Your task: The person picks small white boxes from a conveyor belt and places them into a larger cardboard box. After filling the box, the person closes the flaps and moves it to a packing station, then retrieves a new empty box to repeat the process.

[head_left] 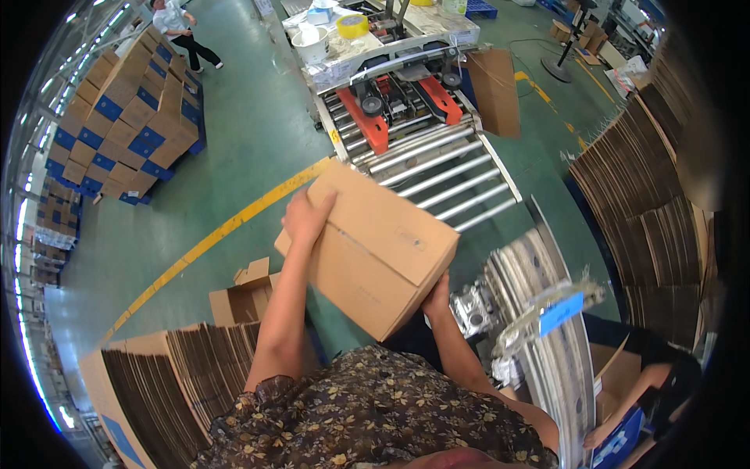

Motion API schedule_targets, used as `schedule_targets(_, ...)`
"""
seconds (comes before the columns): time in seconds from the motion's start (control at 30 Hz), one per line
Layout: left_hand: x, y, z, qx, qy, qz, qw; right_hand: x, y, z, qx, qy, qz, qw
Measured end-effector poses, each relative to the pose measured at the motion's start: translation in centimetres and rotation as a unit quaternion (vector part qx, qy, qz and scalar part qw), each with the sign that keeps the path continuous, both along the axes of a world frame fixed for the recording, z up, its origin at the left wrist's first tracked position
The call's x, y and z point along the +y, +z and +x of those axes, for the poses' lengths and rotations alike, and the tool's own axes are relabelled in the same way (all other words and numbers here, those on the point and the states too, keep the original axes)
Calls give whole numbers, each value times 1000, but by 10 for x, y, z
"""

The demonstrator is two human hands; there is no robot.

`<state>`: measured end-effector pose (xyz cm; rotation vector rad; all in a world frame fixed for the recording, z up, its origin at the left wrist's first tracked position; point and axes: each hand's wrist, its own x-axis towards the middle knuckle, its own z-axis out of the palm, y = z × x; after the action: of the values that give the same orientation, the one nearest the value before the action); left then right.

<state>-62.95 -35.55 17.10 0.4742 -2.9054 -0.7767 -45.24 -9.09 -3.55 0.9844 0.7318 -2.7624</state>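
Observation:
A closed brown cardboard box (375, 246) is held up in front of my body, tilted, between my two hands. My left hand (307, 216) grips its far left side, with the thumb lying over the top face. On the near right side my right hand (437, 295) supports the lower edge; its fingers are partly hidden by the box. A seam runs across the upper face. Beyond the box lies a roller conveyor (437, 176), leading to a taping machine with orange-red side plates (363, 121).
A curved conveyor (539, 313) stands at my right, a co-worker's arm (633, 399) beside it. Flattened cartons (195, 367) stand at lower left, more cartons (648, 203) at far right. An open box (242, 301) sits at left. Stacked boxes (125, 117) and a walking person (183, 31) are farther off.

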Motion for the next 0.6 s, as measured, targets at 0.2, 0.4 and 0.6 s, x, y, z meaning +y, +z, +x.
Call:
schedule_targets(0.2, 156, -18, -167, 123, -215, -144, 958, 83, -71, -130, 9, -40, 54, 998)
schedule_targets(0.4, 258, -115, -171, -72, -501, -121, 854, 106, 5, -217, -75, -330, 291, 895)
schedule_targets(0.6, 265, -118, -231, -33, -491, -95, 865, 125, 15, -298, -280, -217, 569, 743)
